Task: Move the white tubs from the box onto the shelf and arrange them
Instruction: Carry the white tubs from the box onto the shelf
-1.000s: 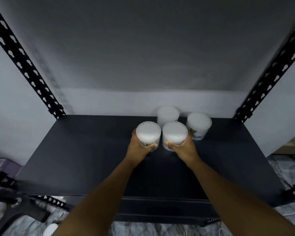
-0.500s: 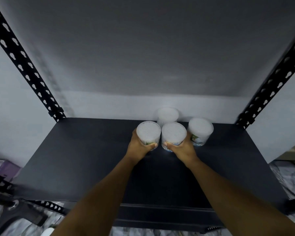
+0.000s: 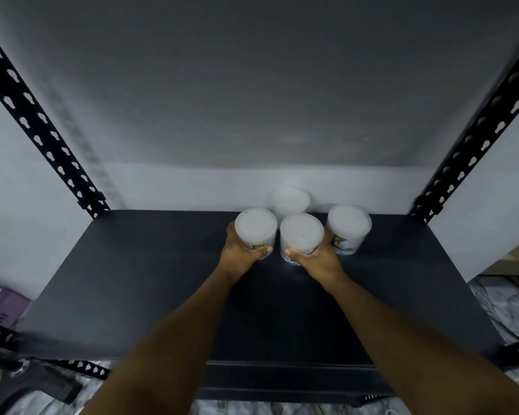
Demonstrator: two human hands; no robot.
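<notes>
While wrapped around two white tubs [image 3: 255, 227] [image 3: 301, 235] at frame centre on the shelf [image 3: 132, 280]: left hand [image 3: 240, 253] and right hand [image 3: 316, 259] both closed. Risked toppling neighbouring tubs [image 3: 348, 224] [image 3: 290, 200] through crowding.

Purple box [image 3: 5, 301] left, marbled floor [image 3: 504, 298] below.
</notes>
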